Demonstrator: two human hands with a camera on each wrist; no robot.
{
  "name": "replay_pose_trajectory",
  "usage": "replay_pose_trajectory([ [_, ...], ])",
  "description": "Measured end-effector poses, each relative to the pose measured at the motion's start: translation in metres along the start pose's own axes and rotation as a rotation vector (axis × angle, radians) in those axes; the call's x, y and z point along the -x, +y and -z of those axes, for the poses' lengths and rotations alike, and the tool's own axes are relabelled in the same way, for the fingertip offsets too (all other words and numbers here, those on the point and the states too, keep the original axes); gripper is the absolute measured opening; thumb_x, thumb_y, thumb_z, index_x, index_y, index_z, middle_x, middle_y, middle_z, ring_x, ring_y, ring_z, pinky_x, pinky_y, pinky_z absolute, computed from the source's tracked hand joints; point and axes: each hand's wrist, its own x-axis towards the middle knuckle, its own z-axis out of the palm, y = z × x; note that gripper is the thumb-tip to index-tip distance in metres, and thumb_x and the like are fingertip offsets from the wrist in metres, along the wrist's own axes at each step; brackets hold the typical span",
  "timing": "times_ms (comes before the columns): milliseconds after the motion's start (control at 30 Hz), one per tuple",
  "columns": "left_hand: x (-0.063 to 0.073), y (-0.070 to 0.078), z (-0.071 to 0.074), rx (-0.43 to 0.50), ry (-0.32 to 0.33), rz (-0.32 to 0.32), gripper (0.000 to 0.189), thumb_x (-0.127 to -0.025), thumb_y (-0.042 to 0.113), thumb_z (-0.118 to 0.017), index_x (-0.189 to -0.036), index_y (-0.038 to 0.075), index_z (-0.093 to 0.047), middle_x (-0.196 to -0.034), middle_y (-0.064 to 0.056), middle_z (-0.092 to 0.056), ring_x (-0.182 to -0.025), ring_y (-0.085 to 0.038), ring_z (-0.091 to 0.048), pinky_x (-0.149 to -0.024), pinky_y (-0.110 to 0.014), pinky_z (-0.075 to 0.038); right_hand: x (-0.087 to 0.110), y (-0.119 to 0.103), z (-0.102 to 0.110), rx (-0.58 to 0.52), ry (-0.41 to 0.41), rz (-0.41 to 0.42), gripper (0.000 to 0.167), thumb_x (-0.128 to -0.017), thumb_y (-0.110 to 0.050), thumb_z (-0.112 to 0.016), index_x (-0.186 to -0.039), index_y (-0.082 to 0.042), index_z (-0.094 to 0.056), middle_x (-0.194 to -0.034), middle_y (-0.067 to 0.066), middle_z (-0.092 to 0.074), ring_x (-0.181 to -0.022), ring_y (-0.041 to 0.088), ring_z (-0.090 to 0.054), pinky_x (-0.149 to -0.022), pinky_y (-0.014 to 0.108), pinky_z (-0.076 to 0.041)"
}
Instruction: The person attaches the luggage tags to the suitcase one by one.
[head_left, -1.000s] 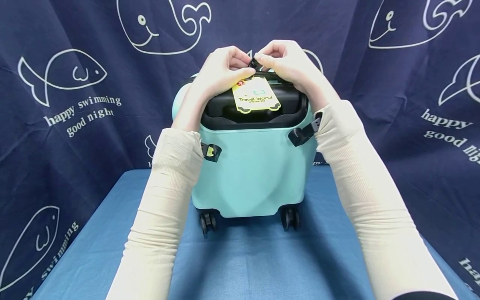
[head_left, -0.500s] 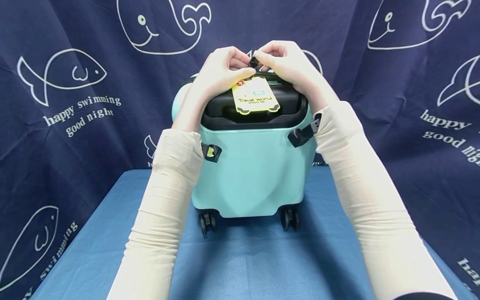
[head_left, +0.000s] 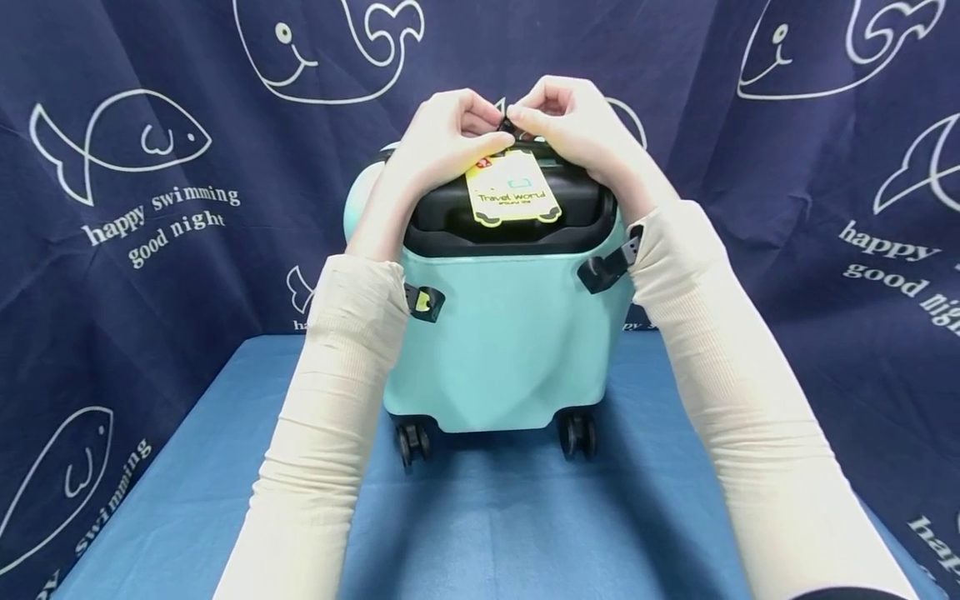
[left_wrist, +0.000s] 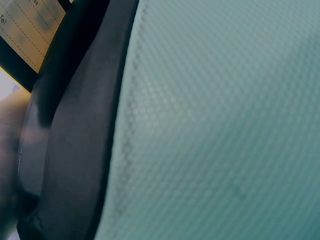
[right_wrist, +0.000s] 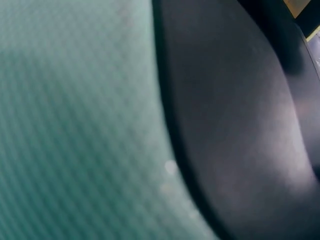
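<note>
A light teal suitcase (head_left: 502,342) stands upright with its black top panel (head_left: 450,212) facing me in the head view. From its carry handle hangs a yellow and white luggage tag (head_left: 513,187) lettered "Travel World". My left hand (head_left: 450,137) curls over the handle area, thumb and fingers on the tag's black strap (head_left: 506,125). Opposite it, my right hand (head_left: 573,121) pinches the same strap between thumb and index finger. Fingertips hide most of the strap. The left wrist view shows the textured teal shell (left_wrist: 215,120) and the tag's lined back (left_wrist: 35,30); the right, shell and black panel (right_wrist: 225,110).
The suitcase stands on black wheels (head_left: 577,433) on a blue cloth-covered table (head_left: 480,517). A navy curtain (head_left: 187,275) with white whale and fish drawings hangs close behind. Black wrist bands (head_left: 603,271) sit at both cuffs.
Both hands stay at the strap with nearly the same hold. The black strap end between the fingertips has shifted and shows less now. The suitcase and tag stay put.
</note>
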Motion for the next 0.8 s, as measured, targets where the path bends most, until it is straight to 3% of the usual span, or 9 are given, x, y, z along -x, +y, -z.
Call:
replay_pose_trajectory([
  [500, -0.0014, -0.0031, 0.0002, 0.002, 0.011, -0.008, 0.035, -0.087, 0.029, -0.065, -0.115, 0.008, -0.06, -0.112, -0.004, -0.068, -0.099, -0.006, -0.063, -0.087, -0.014, -0.044, -0.0042, 0.0052, -0.0036, -0.025, 0.03, 0.082, 0.014, -0.088, -0.014, -0.065, -0.075, -0.015, -0.059, -0.069, -0.008, -0.061, -0.063, 0.004, -0.053, -0.064, 0.02, -0.038],
  [633, -0.0015, -0.005, 0.0003, 0.023, 0.012, -0.014, 0.035, -0.087, 0.029, -0.066, -0.114, 0.008, -0.06, -0.111, -0.004, -0.069, -0.098, -0.006, -0.064, -0.087, -0.014, -0.044, -0.005, 0.0041, -0.0043, -0.004, 0.026, 0.048, 0.008, -0.089, -0.021, -0.064, -0.083, -0.015, -0.063, -0.074, -0.007, -0.062, -0.07, 0.007, -0.055, -0.07, 0.02, -0.04],
  [800, -0.002, -0.0067, 0.0007, 0.043, 0.02, -0.028, 0.034, -0.086, 0.028, -0.067, -0.112, 0.008, -0.059, -0.109, -0.004, -0.069, -0.097, -0.005, -0.064, -0.086, -0.014, -0.044, -0.0049, 0.0013, -0.0033, 0.023, 0.012, 0.007, 0.015, -0.088, -0.028, -0.064, -0.095, -0.015, -0.067, -0.082, -0.006, -0.063, -0.077, 0.008, -0.055, -0.075, 0.019, -0.04],
])
